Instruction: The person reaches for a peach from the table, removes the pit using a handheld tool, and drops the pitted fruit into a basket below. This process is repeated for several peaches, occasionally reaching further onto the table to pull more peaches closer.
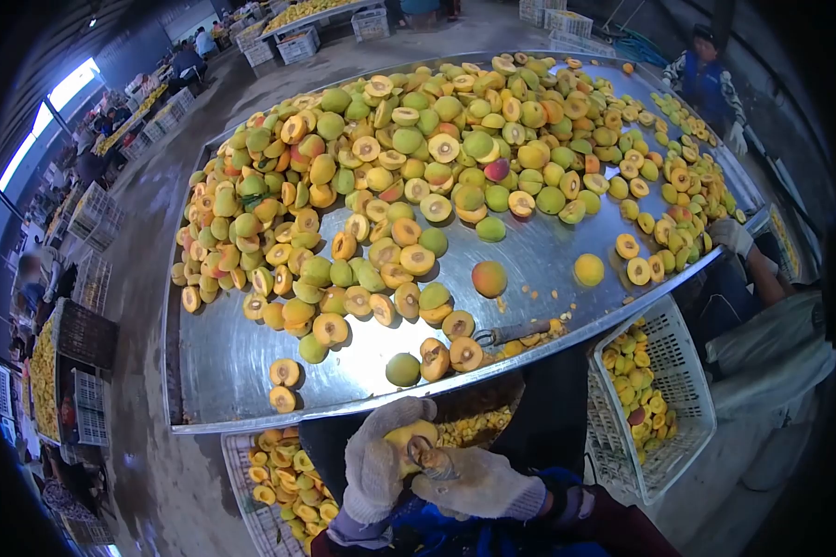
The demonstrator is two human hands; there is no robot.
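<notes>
My left hand [378, 461], in a pale knitted glove, is closed around a yellow peach half [409, 440] below the table's front edge. My right hand [488, 485], gloved too, holds a small metal tool [434, 458] with a looped end against the fruit. Much of the tool is hidden by the glove. Halved peaches [437, 148] are heaped on the metal table [223, 371]. A second looped pitting tool [511, 332] lies near the front edge, beside fruit scraps.
A crate of peach halves [241, 464] stands below left, another crate [697, 408] at right. Pits and scraps [474, 427] lie beneath my hands. A co-worker's gloved hand [732, 237] rests at the table's right edge. Another person [706, 74] stands at the far right corner.
</notes>
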